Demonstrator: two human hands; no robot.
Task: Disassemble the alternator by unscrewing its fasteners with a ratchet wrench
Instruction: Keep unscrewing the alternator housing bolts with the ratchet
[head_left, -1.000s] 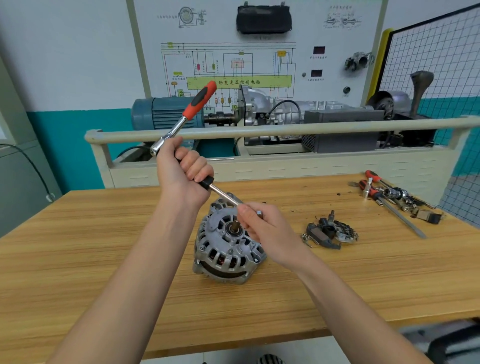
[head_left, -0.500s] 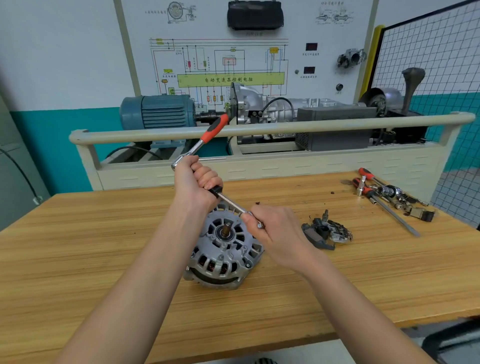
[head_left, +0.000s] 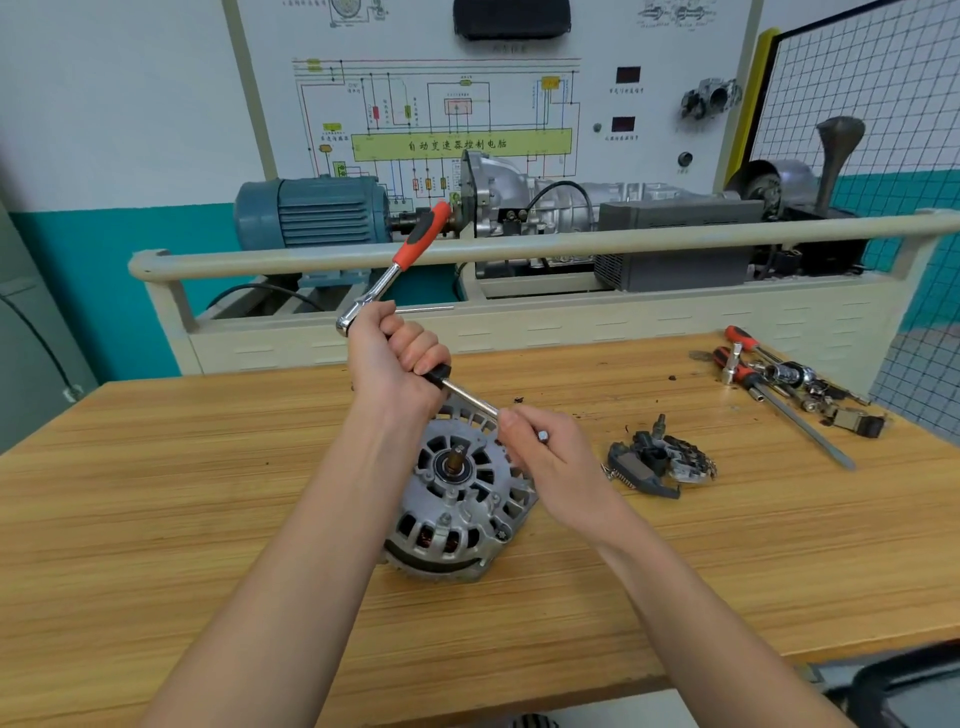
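Head camera, looking down over both forearms. The alternator (head_left: 460, 499) sits on the wooden desk (head_left: 156, 519), tilted with its finned face and bare shaft stub toward us. Left hand (head_left: 392, 364) is wrapped tight around the head end of the ratchet wrench (head_left: 415, 244), so that grip is closed on the tool, with the orange-and-black handle angling up and away toward the back rail. From under that fist a slim metal extension bar (head_left: 470, 397) slants down to the right. Right hand (head_left: 545, 452) pinches the lower end of that bar between thumb and fingers, just above the alternator's upper right edge; whether its tip is seated on a fastener is hidden behind the fingers.

Progress check: to the right of the alternator lies a small heap of removed parts (head_left: 660, 460), dark plastic and metal pieces, so the rear components look to be off already. The two housing halves are together, and bolt heads show on the front face, so by my reading the housing fasteners are what's left. Far right, spare tools (head_left: 779, 384) lie scattered near the desk edge.
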